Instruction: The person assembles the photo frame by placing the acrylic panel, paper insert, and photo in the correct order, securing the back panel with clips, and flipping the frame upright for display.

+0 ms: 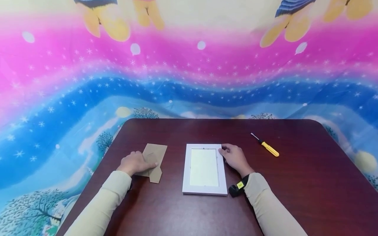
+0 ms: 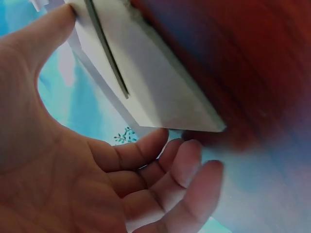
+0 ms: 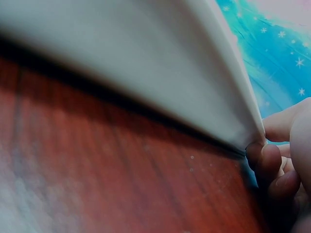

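Note:
My left hand pinches a brown cardboard frame back on the left of the table, thumb on top. A stand leg juts from the board toward me. In the left wrist view the board is tilted, with the fingertips at its lower edge. A white picture frame lies in the middle, its inner panel pale. At its far right corner my right hand grips the frame. The right wrist view has the fingers round that corner of the frame.
A screwdriver with a yellow handle lies to the right of the frame, its tip pointing away. The dark red-brown table has rounded far corners. Behind it hangs a colourful printed cloth.

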Demonstrator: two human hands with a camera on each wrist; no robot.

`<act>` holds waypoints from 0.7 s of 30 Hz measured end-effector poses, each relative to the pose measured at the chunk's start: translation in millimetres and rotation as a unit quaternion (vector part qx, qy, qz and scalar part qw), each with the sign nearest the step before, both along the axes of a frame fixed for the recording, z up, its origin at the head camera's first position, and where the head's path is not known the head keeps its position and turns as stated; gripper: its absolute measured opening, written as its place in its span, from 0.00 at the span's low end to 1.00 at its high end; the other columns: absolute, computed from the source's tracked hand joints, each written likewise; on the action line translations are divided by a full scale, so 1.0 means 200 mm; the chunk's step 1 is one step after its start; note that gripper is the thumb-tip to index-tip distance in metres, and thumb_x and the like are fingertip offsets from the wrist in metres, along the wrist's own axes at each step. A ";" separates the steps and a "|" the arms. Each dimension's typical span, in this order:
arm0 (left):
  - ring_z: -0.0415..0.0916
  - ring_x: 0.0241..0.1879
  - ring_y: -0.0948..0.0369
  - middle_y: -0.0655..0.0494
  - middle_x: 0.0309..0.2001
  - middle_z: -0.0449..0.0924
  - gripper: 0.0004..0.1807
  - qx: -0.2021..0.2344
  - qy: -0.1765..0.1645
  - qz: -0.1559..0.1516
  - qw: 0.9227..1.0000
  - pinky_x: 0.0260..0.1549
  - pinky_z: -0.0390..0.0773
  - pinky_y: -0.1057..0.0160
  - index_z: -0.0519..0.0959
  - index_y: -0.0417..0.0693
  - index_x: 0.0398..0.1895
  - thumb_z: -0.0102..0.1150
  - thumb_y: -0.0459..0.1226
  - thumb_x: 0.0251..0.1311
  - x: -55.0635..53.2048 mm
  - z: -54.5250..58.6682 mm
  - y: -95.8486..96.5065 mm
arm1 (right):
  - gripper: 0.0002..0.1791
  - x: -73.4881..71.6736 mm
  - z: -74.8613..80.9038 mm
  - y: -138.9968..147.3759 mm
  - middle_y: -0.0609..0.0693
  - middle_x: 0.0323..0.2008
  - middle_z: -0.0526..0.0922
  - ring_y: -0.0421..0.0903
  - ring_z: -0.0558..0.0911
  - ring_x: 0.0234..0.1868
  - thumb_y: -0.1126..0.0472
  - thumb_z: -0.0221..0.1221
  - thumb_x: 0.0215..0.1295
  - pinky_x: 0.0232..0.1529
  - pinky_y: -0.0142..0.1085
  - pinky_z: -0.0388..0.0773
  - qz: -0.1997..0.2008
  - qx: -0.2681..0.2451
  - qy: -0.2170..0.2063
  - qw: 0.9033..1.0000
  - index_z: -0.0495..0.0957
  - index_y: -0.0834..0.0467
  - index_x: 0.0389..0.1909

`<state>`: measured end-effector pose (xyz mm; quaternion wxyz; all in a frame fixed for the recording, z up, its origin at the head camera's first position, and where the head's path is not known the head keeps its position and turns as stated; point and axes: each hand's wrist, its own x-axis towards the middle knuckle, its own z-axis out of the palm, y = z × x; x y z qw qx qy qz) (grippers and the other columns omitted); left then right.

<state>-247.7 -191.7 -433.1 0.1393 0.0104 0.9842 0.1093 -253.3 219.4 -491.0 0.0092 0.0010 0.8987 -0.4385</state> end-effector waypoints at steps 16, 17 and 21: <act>0.74 0.34 0.50 0.46 0.34 0.75 0.56 0.037 -0.026 0.034 0.998 0.34 0.74 0.47 0.62 0.27 0.52 0.66 0.69 0.41 -0.02 0.02 -0.03 | 0.25 0.00 0.01 -0.01 0.50 0.35 0.82 0.44 0.79 0.26 0.49 0.56 0.71 0.35 0.41 0.76 -0.008 0.000 0.002 1.000 0.74 0.59 0.63; 0.74 0.34 0.49 0.45 0.35 0.75 0.57 0.038 -0.026 0.034 0.998 0.35 0.74 0.47 0.61 0.27 0.53 0.66 0.69 0.41 -0.02 0.02 -0.03 | 0.25 0.00 0.01 -0.01 0.51 0.36 0.82 0.44 0.79 0.26 0.49 0.56 0.71 0.35 0.41 0.76 -0.008 0.001 0.003 1.000 0.74 0.59 0.63; 0.75 0.38 0.48 0.43 0.39 0.76 0.63 0.039 -0.034 0.033 0.998 0.37 0.74 0.45 0.54 0.25 0.62 0.64 0.70 0.42 -0.01 0.02 -0.04 | 0.26 0.00 0.02 -0.01 0.51 0.38 0.82 0.44 0.79 0.27 0.48 0.56 0.71 0.36 0.42 0.76 -0.008 0.004 -0.005 1.000 0.74 0.59 0.63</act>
